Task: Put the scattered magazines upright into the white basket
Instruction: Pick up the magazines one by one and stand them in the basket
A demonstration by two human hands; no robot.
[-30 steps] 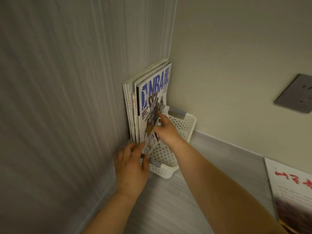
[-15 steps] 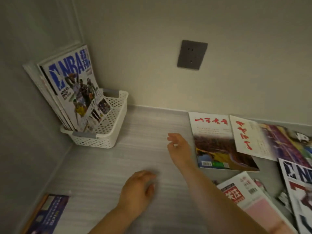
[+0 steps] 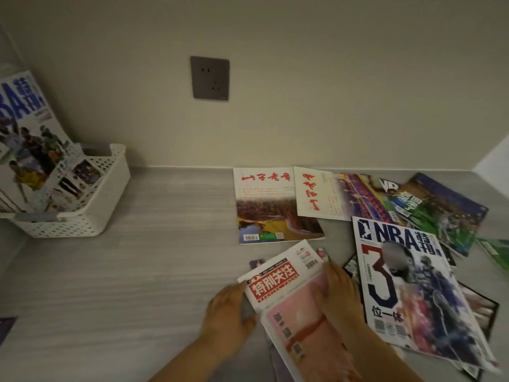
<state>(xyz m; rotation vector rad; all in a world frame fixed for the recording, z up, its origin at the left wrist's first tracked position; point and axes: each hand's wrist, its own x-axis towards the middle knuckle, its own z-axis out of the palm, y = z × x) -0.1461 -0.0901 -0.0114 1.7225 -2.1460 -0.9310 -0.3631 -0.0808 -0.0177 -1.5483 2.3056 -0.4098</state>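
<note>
The white basket (image 3: 91,213) stands at the far left against the wall, with several magazines (image 3: 24,139) upright in it, an NBA cover facing out. Low in the middle lies a magazine with a red title block and pink cover (image 3: 289,293). My left hand (image 3: 228,312) grips its left edge, and my right hand (image 3: 338,290) presses on its right side, fingers over the cover. More magazines lie scattered to the right: a landscape cover (image 3: 272,210), a white one with red script (image 3: 319,194), a large NBA issue (image 3: 407,288) and a green one (image 3: 440,210).
The grey wood-grain surface (image 3: 154,257) runs between basket and pile. A grey wall socket (image 3: 210,78) sits on the back wall. A dark booklet corner (image 3: 5,326) shows at the left edge. Small cards (image 3: 257,263) lie near the held magazine.
My hands have left the basket's magazines and swung right across the surface. Both now hold the red-titled pink magazine, which lay untouched half a second ago.
</note>
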